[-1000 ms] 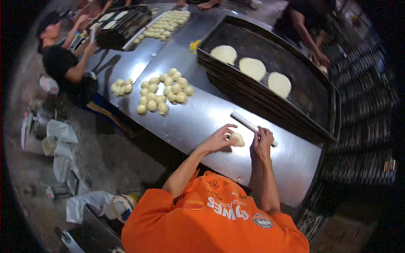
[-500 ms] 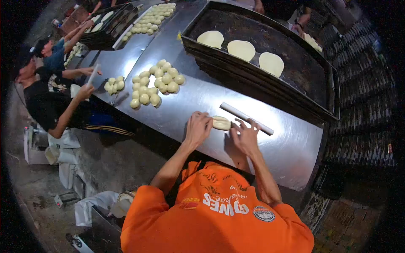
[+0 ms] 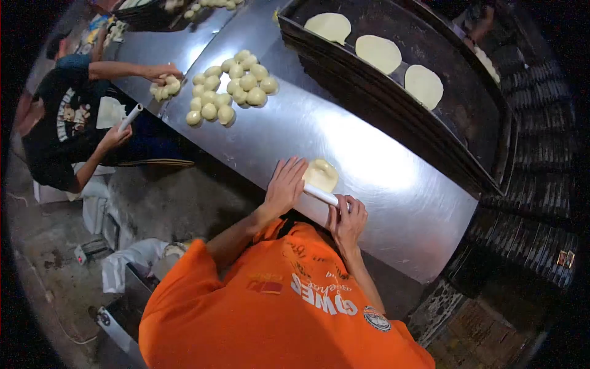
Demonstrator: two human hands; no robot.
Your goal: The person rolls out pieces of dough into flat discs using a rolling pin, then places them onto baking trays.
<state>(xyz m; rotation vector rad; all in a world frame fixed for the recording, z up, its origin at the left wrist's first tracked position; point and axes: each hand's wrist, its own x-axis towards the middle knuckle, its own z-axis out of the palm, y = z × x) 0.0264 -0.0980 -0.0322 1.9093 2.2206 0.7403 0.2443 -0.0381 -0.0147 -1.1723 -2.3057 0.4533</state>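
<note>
A flattened piece of dough [image 3: 321, 174] lies on the metal table in front of me. Across its near edge rests a white rolling pin [image 3: 321, 195]. My right hand [image 3: 348, 220] has its fingers curled around the pin's right end. At the other end, my left hand [image 3: 286, 186] lies over the pin with fingers stretched out flat, beside the dough; the pin's tip is hidden under it. Several round dough balls [image 3: 209, 112] sit in a group farther left on the table.
A dark baking tray [image 3: 452, 64] holding three flat dough rounds [image 3: 378, 54] tops a stack beyond the metal table [image 3: 393, 203]. At left, a co-worker [image 3: 67, 117] holds another rolling pin [image 3: 130, 117] and touches dough balls [image 3: 165, 90]. Dark trays [image 3: 541, 160] line the right side.
The rolling pin has come from beyond the dough to its near edge, under my hands. The thick folded dough is now flatter and wider. The co-worker's hand has reached the dough balls.
</note>
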